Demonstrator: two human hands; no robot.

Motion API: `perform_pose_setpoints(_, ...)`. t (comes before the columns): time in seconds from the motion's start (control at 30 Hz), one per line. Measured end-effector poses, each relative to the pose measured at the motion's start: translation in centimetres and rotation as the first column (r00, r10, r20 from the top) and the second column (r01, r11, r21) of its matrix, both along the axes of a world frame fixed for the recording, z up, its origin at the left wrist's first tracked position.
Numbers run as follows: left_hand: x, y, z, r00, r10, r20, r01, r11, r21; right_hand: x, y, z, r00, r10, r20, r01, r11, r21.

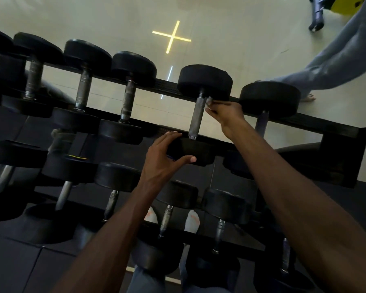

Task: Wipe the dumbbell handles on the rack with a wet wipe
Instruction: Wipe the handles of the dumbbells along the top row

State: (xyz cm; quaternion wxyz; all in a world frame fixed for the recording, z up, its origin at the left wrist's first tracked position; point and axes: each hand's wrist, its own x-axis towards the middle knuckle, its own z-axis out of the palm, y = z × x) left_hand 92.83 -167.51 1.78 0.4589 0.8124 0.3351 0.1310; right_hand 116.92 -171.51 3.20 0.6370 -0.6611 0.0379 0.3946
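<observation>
On the top rack [336, 132] I see three dumbbells [131, 96] at left. My left hand [163, 157], fingers and thumb spread, cups the near head of the fourth dumbbell [195, 117]. My right hand [226, 113] pinches the wet wipe [209, 101] against that handle's upper end. Further right sits another dumbbell [269, 98], and a person's leg [330, 68].
</observation>
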Motion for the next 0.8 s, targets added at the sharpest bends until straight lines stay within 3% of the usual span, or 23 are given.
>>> perform_pose_setpoints(0.1, 0.0, 0.0, 0.1, 1.000, 0.002, 0.000, -0.002, 1.000, -0.016, -0.2, 1.0, -0.4, 0.988, 0.131, 0.083, -0.122, 0.987, -0.108)
perform_pose_setpoints(0.27, 0.1, 0.0, 0.2, 1.000, -0.008, 0.016, 0.008, 1.000, -0.005, 0.3, 0.9, -2.1, 0.966, 0.170, 0.193, -0.133, 0.973, -0.190)
perform_pose_setpoints(0.33, 0.1, 0.0, 0.2, 1.000, -0.003, 0.022, 0.003, 1.000, -0.007, 0.8, 1.2, -2.1, 0.985, 0.124, 0.122, -0.106, 0.983, -0.148)
perform_pose_setpoints(0.4, 0.1, -0.1, 0.3, 1.000, -0.004, 0.025, 0.004, 1.000, -0.006, 1.1, 1.4, -2.1, 0.996, 0.042, -0.073, -0.046, 0.997, -0.054)
perform_pose_setpoints(0.47, 0.1, -0.1, 0.3, 1.000, -0.007, 0.021, 0.007, 1.000, -0.002, 1.3, 1.4, -2.6, 0.966, -0.019, -0.259, 0.041, 0.996, 0.077)
perform_pose_setpoints(0.57, 0.2, 0.0, 0.4, 1.000, -0.014, 0.015, 0.014, 1.000, 0.006, 0.7, 1.7, -3.4, 0.918, -0.032, -0.394, 0.111, 0.978, 0.178)
perform_pose_setpoints(0.67, 0.1, 0.0, 0.4, 0.999, -0.033, 0.012, 0.033, 0.999, 0.014, 0.0, 2.2, -3.5, 0.888, -0.067, -0.455, 0.175, 0.964, 0.199)
perform_pose_setpoints(0.8, 0.1, 0.0, 0.4, 0.999, -0.033, 0.010, 0.033, 0.999, 0.019, -0.1, 1.5, -4.0, 0.951, -0.044, -0.305, 0.088, 0.987, 0.135)
